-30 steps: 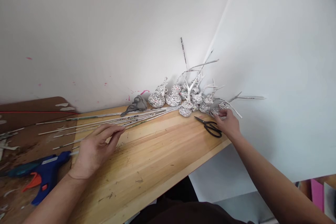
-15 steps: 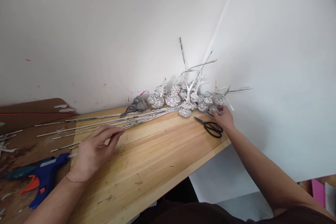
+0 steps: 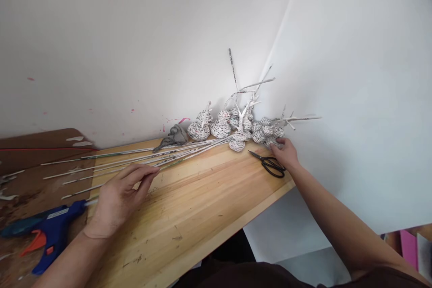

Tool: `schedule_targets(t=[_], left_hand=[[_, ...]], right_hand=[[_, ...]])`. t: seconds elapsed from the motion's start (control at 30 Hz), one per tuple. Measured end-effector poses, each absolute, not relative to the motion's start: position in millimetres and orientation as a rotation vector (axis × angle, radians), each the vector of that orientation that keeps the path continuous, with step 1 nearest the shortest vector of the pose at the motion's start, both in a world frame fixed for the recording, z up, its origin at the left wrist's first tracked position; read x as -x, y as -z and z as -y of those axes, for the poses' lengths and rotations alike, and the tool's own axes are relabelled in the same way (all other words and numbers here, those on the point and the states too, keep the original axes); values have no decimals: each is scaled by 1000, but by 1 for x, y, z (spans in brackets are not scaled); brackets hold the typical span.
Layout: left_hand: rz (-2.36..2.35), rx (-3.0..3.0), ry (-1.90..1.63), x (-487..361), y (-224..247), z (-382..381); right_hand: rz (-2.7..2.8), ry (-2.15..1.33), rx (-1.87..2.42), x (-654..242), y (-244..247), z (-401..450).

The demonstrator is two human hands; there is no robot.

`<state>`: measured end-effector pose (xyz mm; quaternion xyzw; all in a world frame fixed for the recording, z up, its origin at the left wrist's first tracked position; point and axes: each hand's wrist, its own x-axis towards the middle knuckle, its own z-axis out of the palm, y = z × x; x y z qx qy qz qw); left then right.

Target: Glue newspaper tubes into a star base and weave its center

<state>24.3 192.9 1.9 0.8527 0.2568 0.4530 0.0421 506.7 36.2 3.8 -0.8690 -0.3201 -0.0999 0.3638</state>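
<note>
My left hand [image 3: 126, 193] hovers over the left part of the wooden board, thumb and fingertips pressed together; whether a thin thing is between them is too small to tell. Long rolled-paper sticks [image 3: 135, 158] lie just behind it. At the board's right end, my right hand [image 3: 286, 153] has its fingers curled against the rightmost woven paper gourd [image 3: 277, 132], one of several lying in a cluster. Black scissors [image 3: 272, 165] rest beside that hand. More woven gourds [image 3: 221, 129] stand along the wall, some with paper stems sticking up.
A blue glue gun [image 3: 57, 229] with an orange trigger lies on a brown, littered surface at the left. A crumpled grey cloth [image 3: 175, 136] sits against the wall [image 3: 151, 45]. The board's front edge slants up to the right.
The stems of the gourds by my right hand have shifted, and a bent one now lies lower. My left hand keeps its pinch. The whole view has moved slightly.
</note>
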Motion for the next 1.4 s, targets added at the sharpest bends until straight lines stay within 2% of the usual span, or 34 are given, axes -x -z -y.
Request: schedule_targets(t=[0.4,0.67,0.87,1.1,1.3,1.4], left_hand=[[-797,-2595,-1381,-23,-4,-191],[-792,-2614,-1400,-25,-7,-189],[-785,-2643,-1425,-24,-9,-189],[-735,-2647,-1439,-26,-13,-187],[-754,-2639,-1448,-26,-13,-186],[-790,-2631,-1462,-25,-13,-186]], right_hand=[[940,243,2082,-454,-19,-26],[1834,108,1577,-337,-25,-49],[2112,31,1297,-278,-14,-68],[2251,-173,1139,-240,-7,-83],[2237,-588,1072,-213,-7,-98],[2189,-652,1062,-199,-11,-110]])
